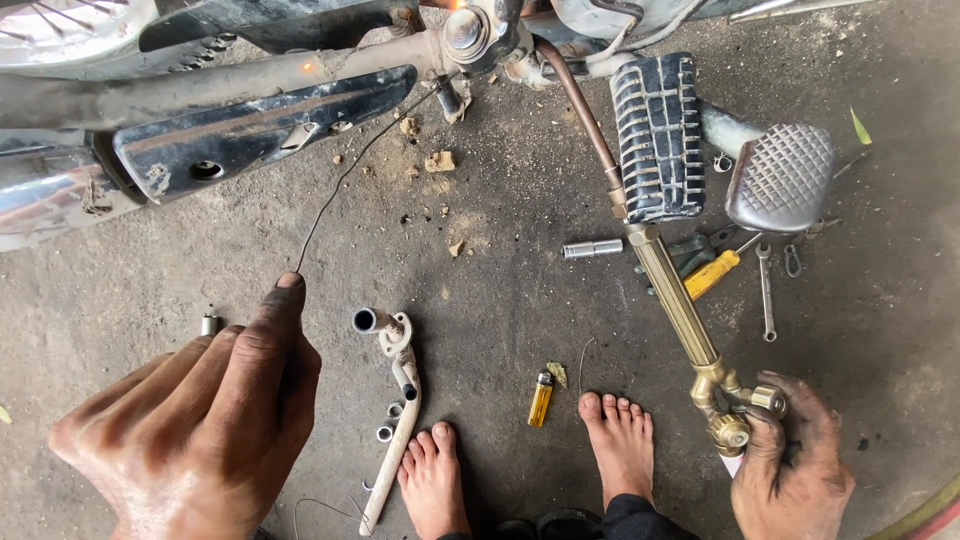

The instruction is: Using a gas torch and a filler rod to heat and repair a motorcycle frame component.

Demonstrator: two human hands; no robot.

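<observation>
Two hands at work, both grimy. Right hand (pixel 790 470) at 5 o'clock, fingers closed around the valve end of a brass torch (pixel 680 300); its copper neck runs up to 12 o'clock, where a small flame glows at the motorcycle frame joint (pixel 465 30). Left hand (pixel 200 420) at 8 o'clock, fingers pinched together on a thin filler wire (pixel 345 175), which arcs up toward the same joint.

Outward: white kick lever (pixel 400 400) on the concrete floor (pixel 500 260) at 6 o'clock, bare feet just beside it, yellow lighter (pixel 540 398) between the feet. Footrest rubber (pixel 655 135) and brake pedal (pixel 785 175) at 2 o'clock; yellow-handled screwdriver (pixel 712 274) and small spanner (pixel 765 290) near the torch.

Risks, as judged: torch neck passes close to the footrest rubber, so heat could scorch it; hot drips could land on bare toes; lighter lies near the flame work.
</observation>
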